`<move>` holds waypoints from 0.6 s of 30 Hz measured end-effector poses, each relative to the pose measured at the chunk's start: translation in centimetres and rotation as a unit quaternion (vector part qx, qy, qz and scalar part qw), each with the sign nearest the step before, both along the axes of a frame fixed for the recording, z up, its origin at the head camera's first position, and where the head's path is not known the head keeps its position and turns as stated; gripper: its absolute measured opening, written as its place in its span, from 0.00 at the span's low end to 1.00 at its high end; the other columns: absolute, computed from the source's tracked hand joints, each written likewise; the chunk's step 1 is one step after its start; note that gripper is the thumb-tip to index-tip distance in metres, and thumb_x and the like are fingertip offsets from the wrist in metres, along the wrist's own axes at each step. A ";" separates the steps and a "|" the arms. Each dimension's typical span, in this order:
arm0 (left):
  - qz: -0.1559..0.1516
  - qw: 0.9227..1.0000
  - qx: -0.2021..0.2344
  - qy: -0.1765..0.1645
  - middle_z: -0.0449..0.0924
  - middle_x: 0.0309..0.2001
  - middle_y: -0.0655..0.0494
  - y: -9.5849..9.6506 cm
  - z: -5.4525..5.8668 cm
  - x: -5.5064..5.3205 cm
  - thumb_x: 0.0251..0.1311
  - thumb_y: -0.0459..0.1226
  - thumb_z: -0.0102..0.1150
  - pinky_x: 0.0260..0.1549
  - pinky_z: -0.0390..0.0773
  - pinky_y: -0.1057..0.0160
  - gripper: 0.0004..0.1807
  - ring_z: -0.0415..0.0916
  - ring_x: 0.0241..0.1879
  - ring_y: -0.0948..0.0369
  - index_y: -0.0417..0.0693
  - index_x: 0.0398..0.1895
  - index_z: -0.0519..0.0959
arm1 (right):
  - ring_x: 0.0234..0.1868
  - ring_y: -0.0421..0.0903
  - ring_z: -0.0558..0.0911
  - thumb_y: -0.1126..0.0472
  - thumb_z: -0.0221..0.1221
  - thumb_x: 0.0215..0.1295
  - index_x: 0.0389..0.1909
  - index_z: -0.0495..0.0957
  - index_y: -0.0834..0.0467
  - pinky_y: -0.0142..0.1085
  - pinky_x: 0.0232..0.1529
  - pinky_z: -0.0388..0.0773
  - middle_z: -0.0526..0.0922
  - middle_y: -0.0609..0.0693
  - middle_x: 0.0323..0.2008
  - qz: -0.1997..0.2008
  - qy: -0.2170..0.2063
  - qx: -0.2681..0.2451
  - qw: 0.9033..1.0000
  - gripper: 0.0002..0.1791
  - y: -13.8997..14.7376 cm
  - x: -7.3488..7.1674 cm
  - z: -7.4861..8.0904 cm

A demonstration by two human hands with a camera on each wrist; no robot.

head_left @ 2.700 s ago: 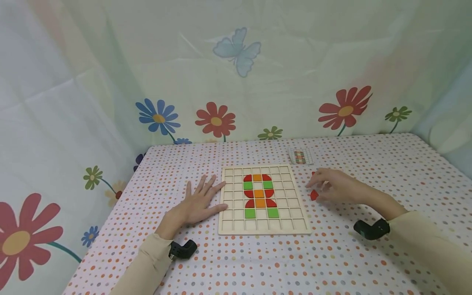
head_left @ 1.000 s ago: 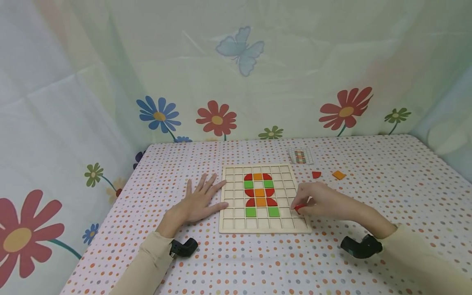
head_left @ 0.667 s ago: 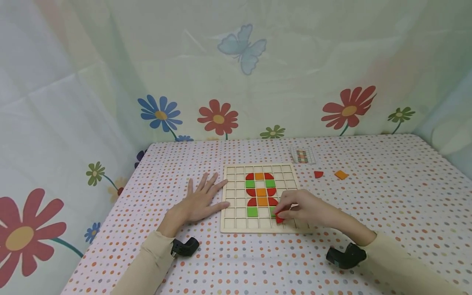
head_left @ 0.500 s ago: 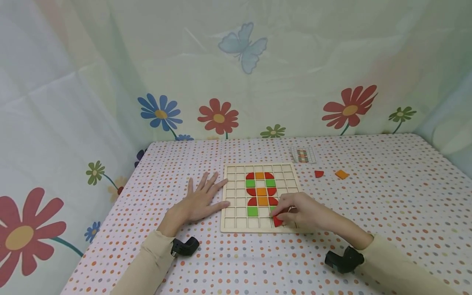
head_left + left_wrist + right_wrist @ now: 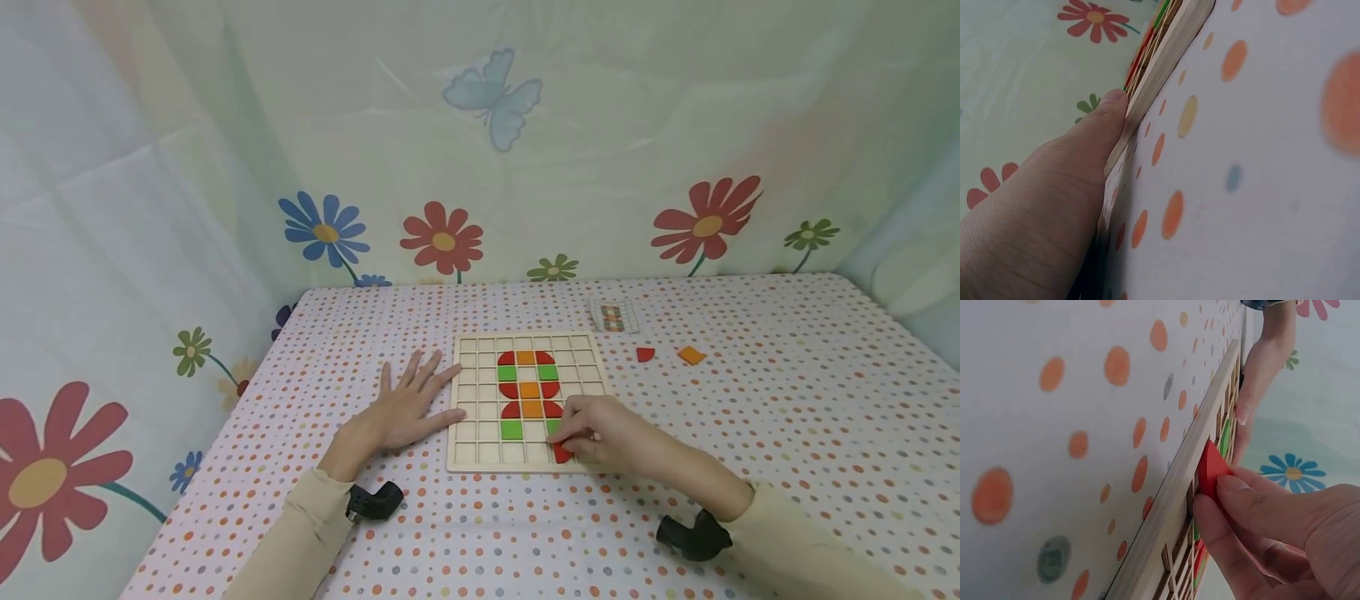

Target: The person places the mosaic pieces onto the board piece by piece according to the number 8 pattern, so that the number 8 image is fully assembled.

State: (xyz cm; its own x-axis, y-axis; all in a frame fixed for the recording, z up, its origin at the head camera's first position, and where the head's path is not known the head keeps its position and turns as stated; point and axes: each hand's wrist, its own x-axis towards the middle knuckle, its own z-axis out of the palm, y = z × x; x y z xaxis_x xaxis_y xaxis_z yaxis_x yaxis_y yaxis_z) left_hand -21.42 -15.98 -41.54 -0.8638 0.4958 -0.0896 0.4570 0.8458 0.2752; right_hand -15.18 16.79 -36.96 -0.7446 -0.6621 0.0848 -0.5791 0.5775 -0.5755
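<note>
A wooden grid board lies on the dotted cloth, with red, orange and green tiles set in its middle columns. My right hand pinches a red quarter-round tile between thumb and fingers, at a bottom-row cell just below a green square tile. In the right wrist view the red tile is tilted, its tip by the board's wooden rim. My left hand lies flat with fingers spread, thumb and a fingertip touching the board's left edge. Fingers of the right hand partly cover the tile and nearby cells.
Right of the board lie a loose red quarter-round tile and an orange square tile. Behind them is a small pattern card. A floral curtain hangs at the back of the table.
My right hand has picked up a red tile from the right of the board and carried it left to the bottom row, where it now sits lower. The left hand has stayed put.
</note>
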 end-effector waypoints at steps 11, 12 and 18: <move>0.000 1.000 0.000 0.001 0.36 0.86 0.49 0.0 -0.1 0.0 0.73 0.67 0.45 0.72 0.25 0.26 0.44 0.26 0.83 0.44 0.63 0.86 0.49 | 0.34 0.33 0.75 0.73 0.72 0.61 0.42 0.92 0.62 0.27 0.33 0.78 0.81 0.41 0.35 -0.024 0.019 0.030 0.999 0.09 -0.5 0.7 -0.1; 0.001 1.000 -0.001 0.000 0.36 0.86 0.49 0.0 -0.1 0.0 0.73 0.67 0.45 0.72 0.25 0.26 0.45 0.26 0.83 0.44 0.63 0.86 0.49 | 0.34 0.33 0.74 0.73 0.72 0.60 0.42 0.92 0.62 0.27 0.33 0.78 0.81 0.41 0.34 -0.025 0.018 0.031 0.999 0.09 -0.6 0.8 -0.1; 0.002 1.000 0.001 0.000 0.36 0.86 0.50 0.0 -0.1 0.0 0.73 0.67 0.44 0.72 0.25 0.26 0.45 0.26 0.83 0.44 0.63 0.86 0.49 | 0.33 0.33 0.74 0.73 0.72 0.60 0.39 0.92 0.60 0.28 0.33 0.78 0.81 0.40 0.34 -0.033 0.015 0.012 0.999 0.09 -0.7 0.8 -0.2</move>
